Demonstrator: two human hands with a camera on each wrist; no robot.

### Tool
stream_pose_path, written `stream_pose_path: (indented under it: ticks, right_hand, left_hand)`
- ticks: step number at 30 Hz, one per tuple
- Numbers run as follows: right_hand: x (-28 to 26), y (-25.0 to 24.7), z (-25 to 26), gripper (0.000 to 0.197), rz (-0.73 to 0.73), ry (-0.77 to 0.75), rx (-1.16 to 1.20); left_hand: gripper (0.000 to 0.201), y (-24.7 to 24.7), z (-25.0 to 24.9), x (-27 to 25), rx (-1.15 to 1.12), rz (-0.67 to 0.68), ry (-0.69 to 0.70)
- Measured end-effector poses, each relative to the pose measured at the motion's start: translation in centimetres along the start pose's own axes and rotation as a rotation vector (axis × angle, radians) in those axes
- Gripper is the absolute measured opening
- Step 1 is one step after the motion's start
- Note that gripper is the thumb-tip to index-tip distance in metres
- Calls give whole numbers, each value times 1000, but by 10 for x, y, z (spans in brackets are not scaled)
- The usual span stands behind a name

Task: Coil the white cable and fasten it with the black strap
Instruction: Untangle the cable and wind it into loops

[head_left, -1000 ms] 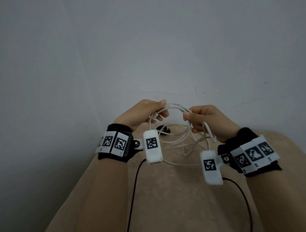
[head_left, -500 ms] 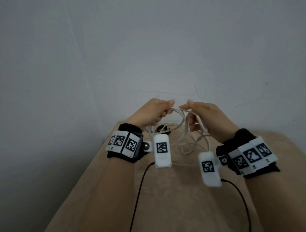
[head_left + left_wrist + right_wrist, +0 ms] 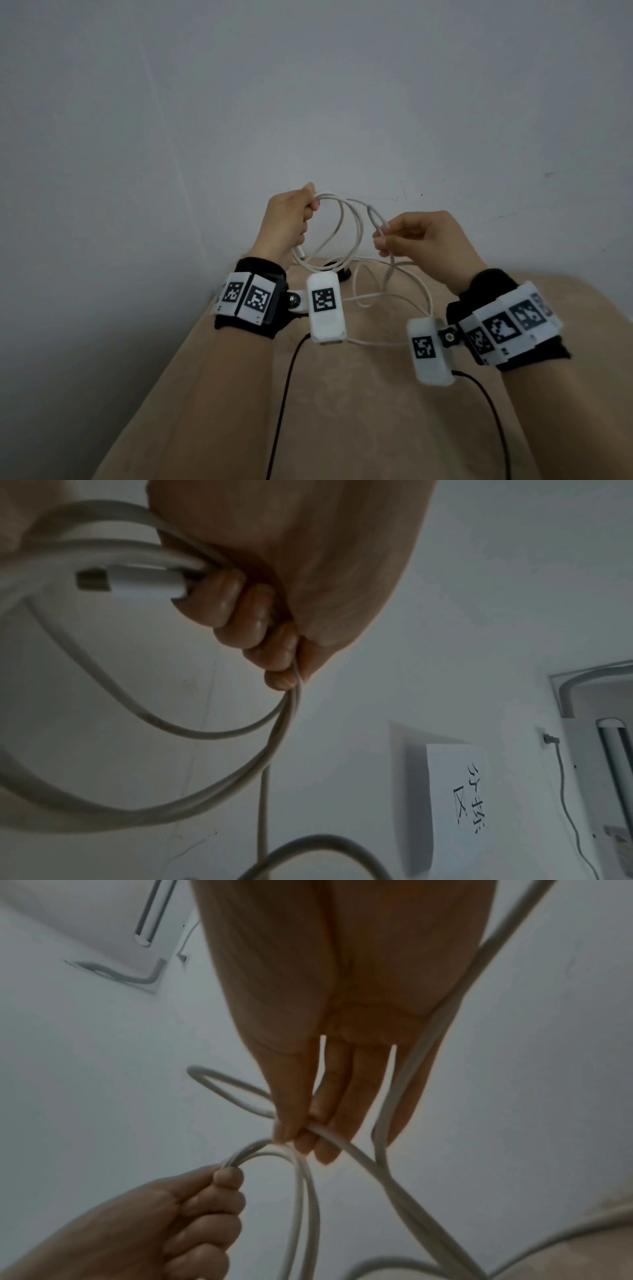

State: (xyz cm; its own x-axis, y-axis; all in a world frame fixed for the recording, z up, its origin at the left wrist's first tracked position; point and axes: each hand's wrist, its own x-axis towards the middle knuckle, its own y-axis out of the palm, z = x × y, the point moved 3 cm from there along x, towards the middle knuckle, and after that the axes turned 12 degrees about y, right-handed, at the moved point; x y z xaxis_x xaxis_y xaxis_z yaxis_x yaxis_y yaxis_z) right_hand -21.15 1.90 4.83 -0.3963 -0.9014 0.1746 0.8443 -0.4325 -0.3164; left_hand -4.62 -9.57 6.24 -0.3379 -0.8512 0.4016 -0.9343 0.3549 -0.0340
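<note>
The white cable (image 3: 358,233) hangs in loose loops between my two hands above the beige table (image 3: 342,428). My left hand (image 3: 310,205) grips several loops in a fist, and the cable's plug (image 3: 137,584) sticks out below the fingers (image 3: 253,615). To the right, my right hand (image 3: 382,236) pinches one strand between thumb and fingertips (image 3: 304,1139). More cable (image 3: 394,298) trails down onto the table. A small black thing, likely the strap (image 3: 331,265), lies at the table's far edge, mostly hidden behind my left wrist camera.
A grey wall (image 3: 308,102) stands close behind the table. The table's left edge (image 3: 164,370) runs diagonally by my left forearm. Black wires (image 3: 284,394) run back from both wrist cameras. A paper sign (image 3: 459,799) hangs on the wall.
My hands have moved apart. The left hand rose a little with its loops. The right hand drew away to the right, pinching a strand.
</note>
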Motion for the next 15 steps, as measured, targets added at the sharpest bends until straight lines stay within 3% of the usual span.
stream_pose_path:
  ticks: [8,15]
  right_hand:
    - [2,-5,3,15,-164,-152,202]
    - [-2,-8,12,23,84,-235,210]
  left_hand:
    - [39,17,-2,-3,145,139,65]
    - [39,2,6,2,197,-10,48]
